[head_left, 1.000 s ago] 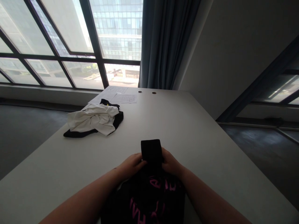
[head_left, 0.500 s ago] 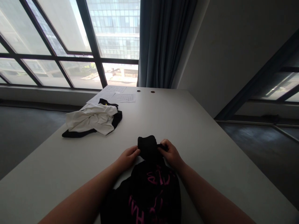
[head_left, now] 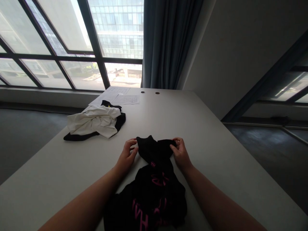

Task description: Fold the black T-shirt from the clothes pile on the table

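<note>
A black garment with pink lettering (head_left: 158, 192) lies on the white table (head_left: 235, 179) close to me, its lower part running out of the bottom of the view. Its far end is spread wide between my hands. At that end's left corner is my left hand (head_left: 128, 154), fingertips on the fabric edge and thumb a little lower. The right corner is pinched between the thumb and fingers of my right hand (head_left: 181, 154). Folds hide which part of the garment this end is.
A crumpled white and black garment (head_left: 96, 120) lies at the table's left side. Behind it are printed sheets of paper (head_left: 127, 99). Two round holes sit near the far edge. A blue curtain (head_left: 168, 45) and windows (head_left: 120, 29) stand beyond.
My hands have moved apart, the left one leftward and the right slightly rightward. The bunched far end of the black garment is now spread wider, and more pink print shows.
</note>
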`<state>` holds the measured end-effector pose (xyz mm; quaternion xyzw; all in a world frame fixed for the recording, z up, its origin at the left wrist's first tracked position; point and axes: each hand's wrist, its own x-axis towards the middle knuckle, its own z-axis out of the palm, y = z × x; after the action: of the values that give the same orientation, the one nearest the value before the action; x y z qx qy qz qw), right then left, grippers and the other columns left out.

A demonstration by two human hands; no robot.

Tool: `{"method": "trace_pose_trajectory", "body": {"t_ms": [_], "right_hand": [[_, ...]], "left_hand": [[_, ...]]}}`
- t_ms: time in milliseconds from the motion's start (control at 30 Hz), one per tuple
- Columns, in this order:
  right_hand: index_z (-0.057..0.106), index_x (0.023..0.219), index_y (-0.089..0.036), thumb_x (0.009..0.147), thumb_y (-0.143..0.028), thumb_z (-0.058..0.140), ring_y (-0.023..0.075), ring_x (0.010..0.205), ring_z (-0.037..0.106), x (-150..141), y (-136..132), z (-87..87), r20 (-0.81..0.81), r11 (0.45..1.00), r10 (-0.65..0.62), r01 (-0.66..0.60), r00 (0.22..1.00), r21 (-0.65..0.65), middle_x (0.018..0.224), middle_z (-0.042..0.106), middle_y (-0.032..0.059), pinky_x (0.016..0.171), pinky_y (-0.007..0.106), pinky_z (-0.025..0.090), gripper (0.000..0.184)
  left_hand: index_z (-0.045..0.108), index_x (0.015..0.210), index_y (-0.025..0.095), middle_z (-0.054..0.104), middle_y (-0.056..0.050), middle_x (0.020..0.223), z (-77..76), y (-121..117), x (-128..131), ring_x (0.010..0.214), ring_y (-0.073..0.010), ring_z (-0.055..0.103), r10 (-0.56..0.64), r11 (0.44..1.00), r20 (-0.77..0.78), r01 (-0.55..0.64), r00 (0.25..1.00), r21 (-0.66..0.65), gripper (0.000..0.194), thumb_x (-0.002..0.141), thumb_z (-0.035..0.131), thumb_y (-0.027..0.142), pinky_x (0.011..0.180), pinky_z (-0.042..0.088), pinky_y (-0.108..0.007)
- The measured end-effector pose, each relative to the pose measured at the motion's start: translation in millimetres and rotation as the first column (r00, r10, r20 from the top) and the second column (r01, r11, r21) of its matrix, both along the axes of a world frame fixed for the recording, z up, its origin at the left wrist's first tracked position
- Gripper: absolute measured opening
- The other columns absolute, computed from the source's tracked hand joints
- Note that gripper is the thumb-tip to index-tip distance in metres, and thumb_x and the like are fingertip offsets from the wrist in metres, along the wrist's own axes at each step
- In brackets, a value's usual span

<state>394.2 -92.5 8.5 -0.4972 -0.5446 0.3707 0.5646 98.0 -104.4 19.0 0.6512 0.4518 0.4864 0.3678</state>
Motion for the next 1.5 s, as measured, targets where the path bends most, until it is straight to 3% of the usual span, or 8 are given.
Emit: {"method": "trace_pose_trajectory", "body": {"t_ms": [100,200,467,667,1000,1200,1333,1500], "right_hand": [[0.049,0.123,-0.026,0.09,-0.04,0.06,0.0206,0.089,0.063,-1.7,-3.1,2.4,0.085,1.0,0.007,-0.007,0.996,0.0,0.104,0.064,0.0037,0.083,0.036,0.053,0.037],[0.055,0.122,-0.026,0.09,-0.042,0.063,0.0232,0.102,0.064,-3.8,-7.7,6.5,0.176,0.999,0.028,-0.031,0.984,0.013,0.114,0.065,0.0064,0.092,0.039,0.052,0.037],[0.064,0.102,-0.025,0.086,-0.038,0.069,0.0235,0.098,0.063,-9.7,-11.6,17.0,0.379,0.965,0.245,-0.263,0.893,-0.003,0.101,0.066,0.0032,0.091,0.039,0.049,0.021],[0.043,0.074,-0.024,0.083,-0.03,0.069,0.0203,0.088,0.056,-12.1,-8.8,12.6,0.425,0.945,0.278,-0.325,0.861,0.04,0.089,0.058,0.0017,0.084,0.035,0.046,0.029],[0.029,0.067,-0.025,0.088,-0.028,0.06,0.016,0.07,0.042,-11.7,-9.4,12.6,0.406,0.962,0.224,-0.267,0.886,0.053,0.076,0.045,-0.0014,0.067,0.03,0.037,0.038],[0.031,0.068,-0.026,0.089,-0.04,0.061,0.0154,0.065,0.037,9.9,1.3,6.6,0.301,0.991,-0.118,0.093,0.946,0.096,0.069,0.04,-0.004,0.064,0.029,0.037,0.039],[0.045,0.075,-0.025,0.083,-0.041,0.066,0.0164,0.067,0.044,36.5,18.4,-8.0,0.26,0.928,-0.37,0.366,0.892,0.067,0.071,0.048,-0.0039,0.068,0.03,0.041,0.027],[0.058,0.102,-0.022,0.082,-0.04,0.068,0.0231,0.09,0.062,48.8,28.5,-13.4,0.139,0.87,-0.493,0.485,0.859,0.093,0.095,0.065,0.0058,0.088,0.041,0.051,0.029]], "left_hand": [[0.05,0.148,0.028,0.043,-0.012,0.161,10.8,-7.8,-1.7,0.15,-0.0292,0.039,-0.145,0.961,-0.31,0.208,0.94,0.182,0.045,0.104,0.051,0.037,0.122,0.035,-0.051],[0.039,0.159,0.033,0.039,-0.008,0.166,15.5,-14.6,2.7,0.155,-0.0295,0.03,-0.261,0.91,-0.537,0.39,0.802,0.14,0.053,0.106,0.044,0.03,0.126,0.027,-0.054],[0.029,0.164,0.037,0.063,-0.007,0.133,13.4,-14.7,11.3,0.12,-0.0289,0.057,-0.228,0.923,-0.766,0.383,0.601,0.026,0.072,0.099,0.06,0.035,0.107,0.042,-0.049],[0.061,0.141,0.035,0.063,-0.006,0.112,19.2,-17.4,14.3,0.102,-0.0254,0.059,-0.219,0.934,-0.806,0.357,0.55,-0.01,0.04,0.1,0.057,0.033,0.095,0.046,-0.044],[0.063,0.102,0.023,0.064,-0.009,0.131,17.9,-9.2,0.1,0.122,-0.0249,0.058,-0.141,0.952,-0.504,0.256,0.852,0.166,0.019,0.095,0.046,0.018,0.107,0.045,-0.045],[0.064,0.095,0.024,0.073,-0.003,0.097,26.3,-5.7,-11.6,0.098,-0.0231,0.067,-0.09,0.984,-0.403,0.145,0.911,0.107,0.023,0.097,0.041,0.029,0.113,0.041,-0.046],[0.057,0.082,0.023,0.065,-0.003,0.079,24.8,2.1,-31.0,0.079,-0.0217,0.061,0.151,0.988,-0.248,-0.14,0.957,0.061,0.026,0.095,0.042,0.04,0.08,0.052,-0.034],[0.058,0.085,0.021,0.062,-0.001,0.077,29.1,6.8,-47.3,0.077,-0.0201,0.058,0.161,0.987,-0.167,-0.158,0.973,0.034,0.032,0.098,0.039,0.044,0.075,0.048,-0.03]]}}
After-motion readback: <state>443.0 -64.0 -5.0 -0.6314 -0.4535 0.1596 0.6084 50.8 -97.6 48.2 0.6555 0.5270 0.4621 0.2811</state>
